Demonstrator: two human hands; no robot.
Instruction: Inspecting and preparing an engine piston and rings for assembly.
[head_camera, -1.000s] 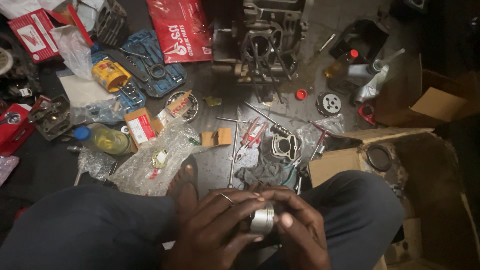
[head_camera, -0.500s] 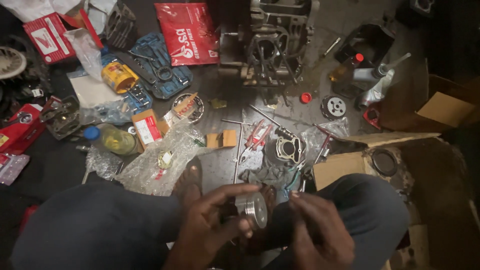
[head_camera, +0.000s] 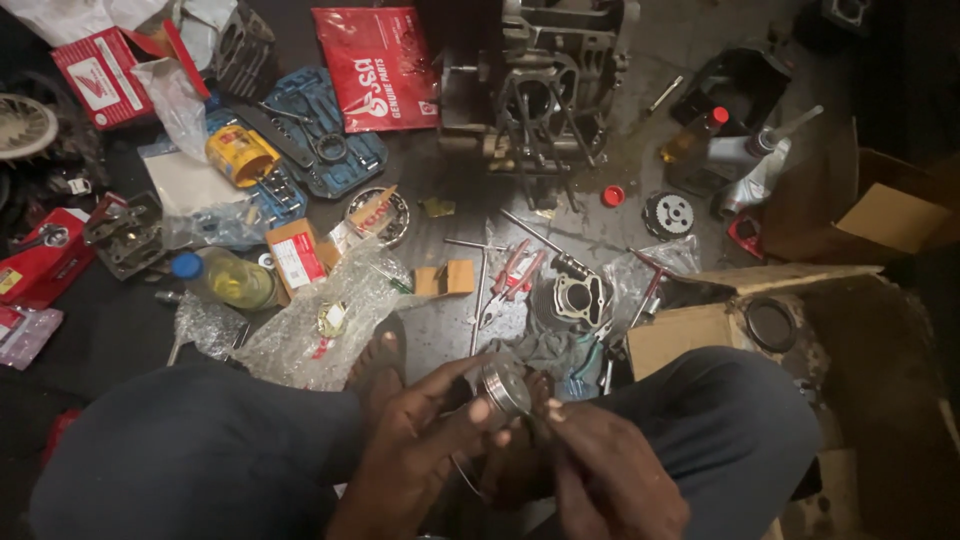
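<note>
head view, left hand: the left hand (head_camera: 415, 455) was closed around a round silver piston (head_camera: 503, 385), thumb and fingers pinching its ringed side; a second earlier both hands had cupped it low in the lap.
head view, right hand: the right hand (head_camera: 610, 470) had come off the piston and hung just beside it, fingertips drawn together as if pinching something too small to make out; whether it held anything i could not tell.
head view, piston: it had been lifted and turned so its flat crown faced up and to the right, between the knees, above the floor (head_camera: 640, 60).
head view, meaning: judging by this, the work had shifted from two-handed holding to one hand steadying the part while the other worked at its side.
head view, surroundings: an engine block (head_camera: 545, 85) stood well apart at the top, a finned cylinder (head_camera: 572, 298) and red-handled pliers (head_camera: 512, 275) lay near, a cardboard box (head_camera: 690, 330) to the right.
</note>
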